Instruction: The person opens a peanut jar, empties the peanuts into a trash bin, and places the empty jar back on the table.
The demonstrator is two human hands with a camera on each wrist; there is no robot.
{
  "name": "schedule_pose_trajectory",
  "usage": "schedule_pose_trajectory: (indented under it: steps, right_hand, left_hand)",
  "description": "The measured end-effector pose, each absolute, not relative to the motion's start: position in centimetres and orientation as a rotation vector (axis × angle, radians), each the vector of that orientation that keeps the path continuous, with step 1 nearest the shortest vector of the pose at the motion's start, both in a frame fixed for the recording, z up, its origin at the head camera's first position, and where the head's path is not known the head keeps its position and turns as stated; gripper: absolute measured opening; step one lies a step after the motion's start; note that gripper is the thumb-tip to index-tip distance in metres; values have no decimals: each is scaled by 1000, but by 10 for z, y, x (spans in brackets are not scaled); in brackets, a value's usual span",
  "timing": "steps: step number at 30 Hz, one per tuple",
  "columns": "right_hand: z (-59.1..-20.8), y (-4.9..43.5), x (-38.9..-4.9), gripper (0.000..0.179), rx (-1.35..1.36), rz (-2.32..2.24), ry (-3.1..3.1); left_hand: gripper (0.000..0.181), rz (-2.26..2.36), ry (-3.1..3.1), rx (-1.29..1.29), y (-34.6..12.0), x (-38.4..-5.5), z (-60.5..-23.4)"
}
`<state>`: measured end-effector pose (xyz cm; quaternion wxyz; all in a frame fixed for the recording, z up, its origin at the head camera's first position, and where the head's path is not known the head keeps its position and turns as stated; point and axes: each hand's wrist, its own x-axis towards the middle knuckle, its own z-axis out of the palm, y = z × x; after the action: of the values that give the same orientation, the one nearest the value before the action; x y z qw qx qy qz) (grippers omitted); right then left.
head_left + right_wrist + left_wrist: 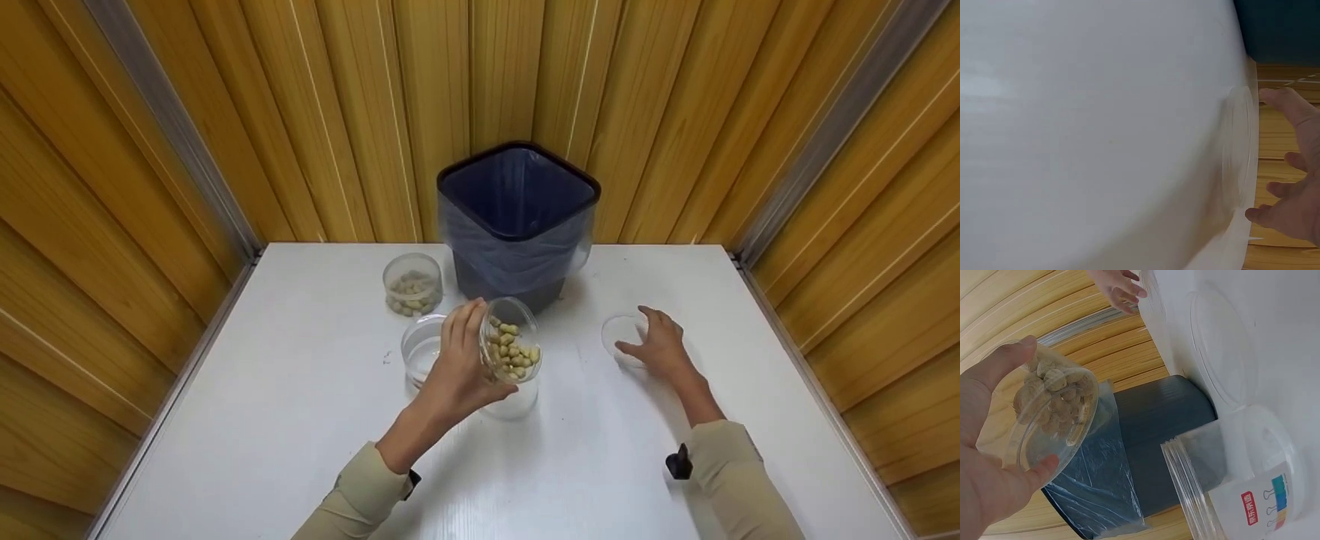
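Observation:
My left hand (454,367) grips a clear plastic jar (510,304) of unshelled peanuts (514,352) by its sides, tilted above the table. In the left wrist view the thumb and fingers curl round this tilted jar (1089,410). To the right, my right hand (660,345) hovers with thumb and fingers spread over a round clear lid (621,319) lying on the table. The right wrist view has the fingers just beyond the lid (1237,152). Another clear lid (517,407) lies below the held jar.
A clear jar (411,330) with a printed label (1249,506) stands beside the left hand. Behind it is a second jar (412,262) with peanuts. A dark bin (517,277) lined with a bag stands at the back of the white table (300,420), against wood-patterned walls.

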<state>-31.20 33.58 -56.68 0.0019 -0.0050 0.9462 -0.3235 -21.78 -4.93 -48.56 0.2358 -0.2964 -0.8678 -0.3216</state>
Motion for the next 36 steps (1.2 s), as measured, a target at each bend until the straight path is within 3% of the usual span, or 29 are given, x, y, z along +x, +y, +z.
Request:
schedule_pose_trajectory:
  steps: [5,9,25,36]
  right_hand:
    - [-544,325,-316,58,-89,-1163,3080]
    - [-523,312,-321,47,-103,-1301,3109]
    - [-437,260,-342,56,-117,-1793,2825]
    - [-395,245,-370,52,42,-2145,2382]
  left_hand:
    - [127,-861,-2365,-825,-49,-218,-486]
    - [128,-825,-2338,-828,-49,-217,-486]
    - [130,-709,-2352,-760,-53,-216,-485]
    - [129,-640,-2335,-778,-52,-215,-482]
